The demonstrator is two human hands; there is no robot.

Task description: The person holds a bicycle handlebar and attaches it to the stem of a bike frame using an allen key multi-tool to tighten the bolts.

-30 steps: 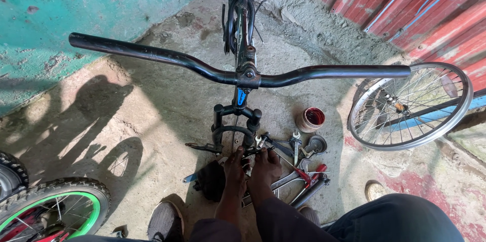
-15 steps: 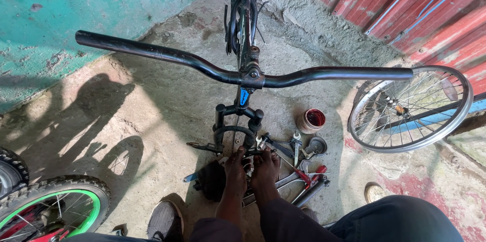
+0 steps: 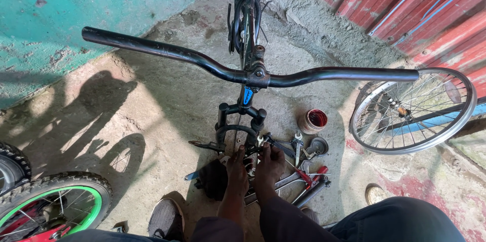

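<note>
Head view, looking straight down over a bicycle standing wheel-less on its fork. Black handlebar (image 3: pixel 243 72) spans the frame, left end toward the teal wall, right end over a loose spoked wheel (image 3: pixel 412 113) lying by the red corrugated wall.

Both hands are low, at the foot of the black suspension fork (image 3: pixel 238 125). Left hand (image 3: pixel 236 167) reaches down just left of the fork's lower end; fingers point forward and lie close together, tips lost among dark parts, so what they pinch cannot be told. Right hand (image 3: pixel 270 160) sits just beside it, touching or nearly so, fingers curled down onto the metal pieces at the fork base; the grip itself is hidden in shadow.

Tools are scattered on the concrete floor (image 3: pixel 152 100) right of the hands: an open-end spanner (image 3: pixel 297 143), red-handled pliers (image 3: pixel 307 177), a round dark cup-shaped part (image 3: pixel 319 147). A small tin of red grease (image 3: pixel 314 120) stands near them, open.

Lower left: a green-rimmed knobby tyre (image 3: pixel 55 204). A grey shoe (image 3: pixel 166 217) rests below the left forearm.
</note>
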